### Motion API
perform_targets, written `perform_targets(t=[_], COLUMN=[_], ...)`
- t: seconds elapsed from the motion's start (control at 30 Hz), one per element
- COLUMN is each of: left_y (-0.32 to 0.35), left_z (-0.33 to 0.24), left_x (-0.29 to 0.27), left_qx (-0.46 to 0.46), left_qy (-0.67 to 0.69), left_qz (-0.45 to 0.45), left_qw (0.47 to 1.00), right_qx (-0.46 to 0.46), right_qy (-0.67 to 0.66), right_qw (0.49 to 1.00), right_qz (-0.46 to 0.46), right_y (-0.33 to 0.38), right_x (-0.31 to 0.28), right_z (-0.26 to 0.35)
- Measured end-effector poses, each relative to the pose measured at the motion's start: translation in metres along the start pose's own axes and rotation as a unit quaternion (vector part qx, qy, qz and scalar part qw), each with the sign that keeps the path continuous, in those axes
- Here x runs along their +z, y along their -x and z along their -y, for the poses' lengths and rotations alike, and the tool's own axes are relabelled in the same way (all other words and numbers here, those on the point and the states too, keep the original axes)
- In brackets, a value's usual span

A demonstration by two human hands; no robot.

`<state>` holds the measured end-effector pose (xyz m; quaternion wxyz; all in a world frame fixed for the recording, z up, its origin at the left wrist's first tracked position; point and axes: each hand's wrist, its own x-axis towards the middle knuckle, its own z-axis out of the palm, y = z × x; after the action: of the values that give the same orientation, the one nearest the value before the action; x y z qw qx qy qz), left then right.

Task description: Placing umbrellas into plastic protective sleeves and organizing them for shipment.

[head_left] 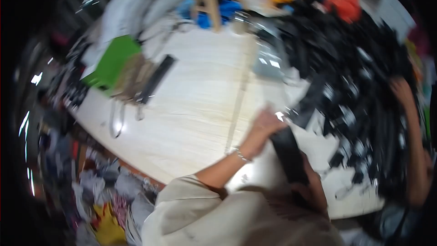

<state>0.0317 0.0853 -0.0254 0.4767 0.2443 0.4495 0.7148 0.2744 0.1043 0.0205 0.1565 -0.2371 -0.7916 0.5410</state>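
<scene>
A flat black strip (287, 156), perhaps fabric, runs between my two hands above the near part of the table. My left hand (265, 126), with a bracelet at its wrist, is closed on the strip's upper end; motion blurs its fingers. At the lower end, my right hand (312, 183) grips the same strip from its right side, its fingers partly hidden. Just past my left hand, something small and shiny catches the light. A big heap of black pieces (337, 54), some with clear glossy wrapping, spreads to the right of both hands.
Another person's hand (401, 90) reaches into the heap from the right. On the pale table (195, 105) stand a green box (114, 64) and a dark bar (158, 78). Farther back are a wooden stool (210, 2) and orange and red bags. Cloth (111, 191) is piled below the left edge.
</scene>
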Motion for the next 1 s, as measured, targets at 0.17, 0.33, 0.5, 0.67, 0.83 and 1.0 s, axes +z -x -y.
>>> perform_targets(t=[0.17, 0.33, 0.5, 0.67, 0.83, 1.0], left_y=[0.018, 0.022, 0.03, 0.044, 0.034, 0.039], left_z=[-0.025, -0.025, -0.022, -0.039, -0.05, -0.052], left_x=[0.024, 0.035, 0.042, 0.043, 0.037, 0.056], left_qx=[-0.05, 0.002, 0.066, 0.153, 0.031, 0.059], left_qy=[0.201, 0.242, 0.161, -0.041, 0.064, 0.236], left_qz=[0.109, 0.066, 0.064, 0.071, 0.123, 0.067], left_qw=[0.972, 0.968, 0.983, 0.985, 0.99, 0.968], right_qx=[0.067, 0.091, 0.114, 0.107, 0.067, 0.041], right_qy=[-0.174, -0.349, -0.366, -0.174, 0.064, -0.036], right_qw=[0.982, 0.933, 0.923, 0.975, 0.994, 0.998], right_qz=[0.022, -0.001, -0.032, -0.083, -0.05, -0.036], right_y=[-0.015, -0.017, -0.015, -0.016, -0.009, -0.028], right_x=[0.002, 0.004, 0.002, 0.001, -0.012, -0.009], right_z=[0.034, 0.025, 0.027, 0.05, 0.027, 0.016])
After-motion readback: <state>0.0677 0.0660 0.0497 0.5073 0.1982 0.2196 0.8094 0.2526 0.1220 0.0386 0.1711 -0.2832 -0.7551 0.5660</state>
